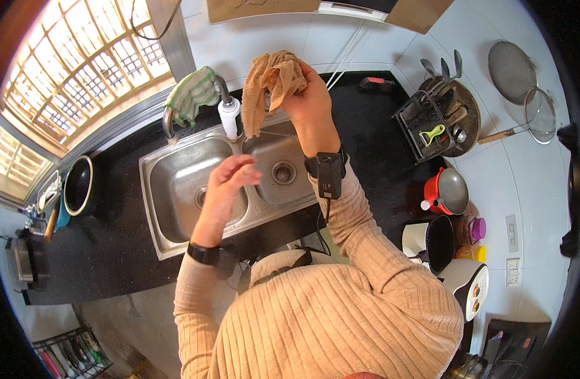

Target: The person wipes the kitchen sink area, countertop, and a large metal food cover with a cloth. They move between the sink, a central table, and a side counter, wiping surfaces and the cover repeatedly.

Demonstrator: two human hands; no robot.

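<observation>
In my right hand (pixel 310 104) hangs a crumpled tan cloth (pixel 271 85), raised above the back edge of the right basin of a stainless steel double sink (pixel 148 189). My left hand (pixel 233 177) is over the divider between the basins, holding nothing, its fingers apart and slightly curled. Behind the sink a green-and-white striped cloth (pixel 193 94) drapes over the faucet, whose spout reaches down at the left. A white cylinder (pixel 230 118), joined to a dark curved tube, stands beside the tan cloth.
A utensil rack (pixel 418 125) with a green peeler (pixel 431 135) stands at the right, near a red pot (pixel 432 187), a white pot (pixel 414 238) and lidded jars. At the left a dark round pot (pixel 79 185) stands by the window. A red-and-black object (pixel 376 83) lies at the back.
</observation>
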